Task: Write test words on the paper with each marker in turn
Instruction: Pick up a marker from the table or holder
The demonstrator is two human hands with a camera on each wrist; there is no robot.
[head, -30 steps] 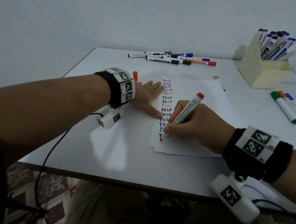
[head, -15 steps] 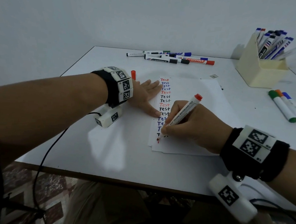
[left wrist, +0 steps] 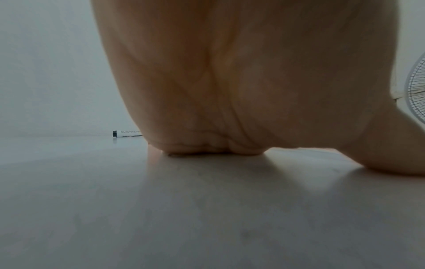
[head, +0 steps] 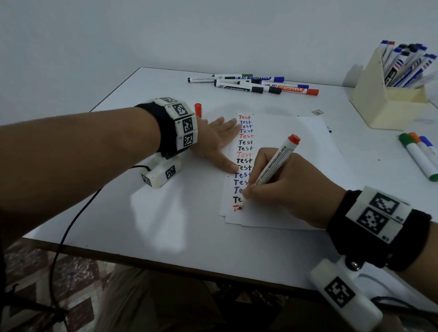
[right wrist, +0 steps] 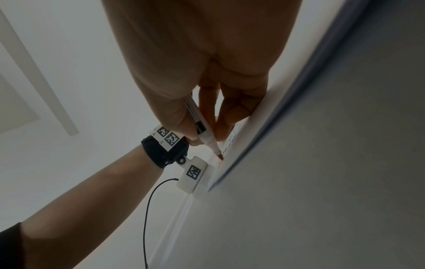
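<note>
Marker (head: pixel 274 166) sits in my right hand (head: pixel 286 185) in a pen grip, fingers curled round the barrel, tip on the paper (head: pixel 291 134) at the bottom of the "Test" column, red word just begun. Left hand (head: pixel 214 142) lies flat, fingers straight, pinning the sheet's left edge so it won't slide. Red cap (head: pixel 197 109) stands behind that wrist.

Just behind your left grip (head: pixel 214 140) you wear a black fabric wristband (head: pixel 163 131) ringed with white blocks carrying black square-pattern tags. Under it hangs a white camera housing (head: pixel 161 175) with the same tags, trailing a thin black cable (head: pixel 65 233). Behind your right grip (head: pixel 283 185) sit a matching black band (head: pixel 387 240) and a tagged white housing (head: pixel 343 294) fixed by a silver screw (head: pixel 355 266). Your trousers (head: pixel 152 310) are khaki.
</note>
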